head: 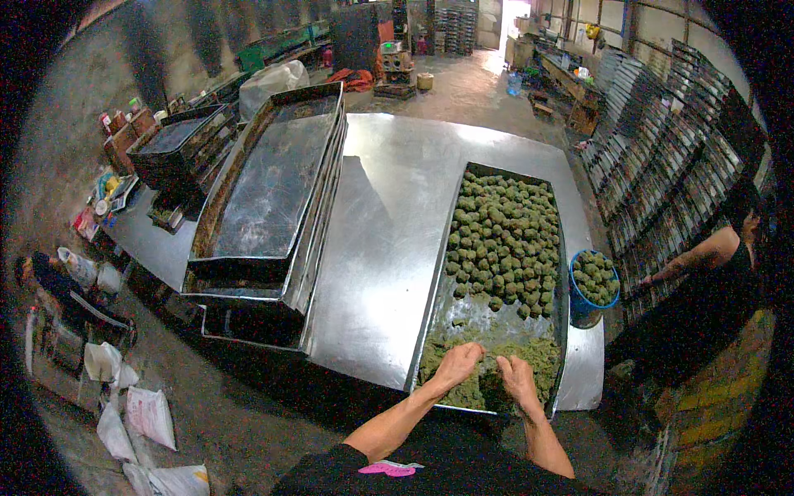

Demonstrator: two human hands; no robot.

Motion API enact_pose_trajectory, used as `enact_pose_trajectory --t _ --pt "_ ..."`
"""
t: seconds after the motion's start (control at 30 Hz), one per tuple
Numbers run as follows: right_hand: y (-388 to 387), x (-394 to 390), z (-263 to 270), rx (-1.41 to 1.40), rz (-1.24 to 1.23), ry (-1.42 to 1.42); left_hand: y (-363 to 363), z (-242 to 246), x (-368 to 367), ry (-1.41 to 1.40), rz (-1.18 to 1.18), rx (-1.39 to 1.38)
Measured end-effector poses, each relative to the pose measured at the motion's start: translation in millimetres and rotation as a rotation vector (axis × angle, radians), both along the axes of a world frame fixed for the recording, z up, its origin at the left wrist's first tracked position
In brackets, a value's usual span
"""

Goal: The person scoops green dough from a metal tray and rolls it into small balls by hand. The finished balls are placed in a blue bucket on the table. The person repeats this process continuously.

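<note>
A long metal tray (437, 297) lies before me on the steel table. Many round green-brown balls (502, 235) fill its far part, packed close together. Loose, crumbly green mass (459, 397) covers the near end. Over this mass are my left hand (459, 364) and my right hand (518, 379), side by side with a small gap between them. The fingers of both are curled inward. Whether either holds some of the mass is hidden by the fingers.
Stacked metal trays (267, 180) stand left on the steel table (372, 248). A blue bucket (577, 301) of similar balls sits at the right edge. Beyond it, a person's arm (701, 254) reaches toward tall tray stacks (670, 149). White sacks (151, 416) lie on the floor at left.
</note>
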State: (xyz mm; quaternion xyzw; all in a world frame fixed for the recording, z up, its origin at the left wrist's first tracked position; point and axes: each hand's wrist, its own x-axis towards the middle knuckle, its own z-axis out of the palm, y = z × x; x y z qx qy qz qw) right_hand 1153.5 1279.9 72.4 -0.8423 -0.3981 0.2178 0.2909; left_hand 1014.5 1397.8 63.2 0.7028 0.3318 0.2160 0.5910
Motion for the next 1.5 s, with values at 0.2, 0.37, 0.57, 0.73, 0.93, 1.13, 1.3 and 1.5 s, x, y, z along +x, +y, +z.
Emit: enact_pose_trajectory --t 0.2,0.37,0.57,0.73,0.93,1.13,1.3,1.5 --pt "-1.1 5.1 -1.7 0.113 0.038 -0.088 -8.1 -2.8 0.9 0.12 0.053 0.11" --pt "3.2 5.9 -8.3 0.148 0.036 0.031 -7.0 1.1 7.3 0.223 0.15 0.245" --pt "3.9 19.9 3.5 0.222 0.112 0.314 -17.9 26.8 3.1 0.174 0.055 -0.168" --pt "5.8 17.1 23.1 0.265 0.025 1.052 -27.1 34.6 13.1 -0.003 0.325 -0.512" --pt "8.2 18.3 19.9 0.147 0.03 0.468 -29.0 37.2 20.5 0.085 0.157 -0.496" --pt "14.2 20.9 15.3 0.253 0.138 0.184 -21.0 40.4 16.5 0.132 0.121 -0.272" --pt "4.4 16.4 17.1 0.039 0.202 0.052 -15.6 36.9 6.6 0.126 0.073 -0.306" --pt "-2.5 28.0 6.8 0.174 0.157 0.114 -17.8 11.3 13.2 0.178 0.069 0.157"
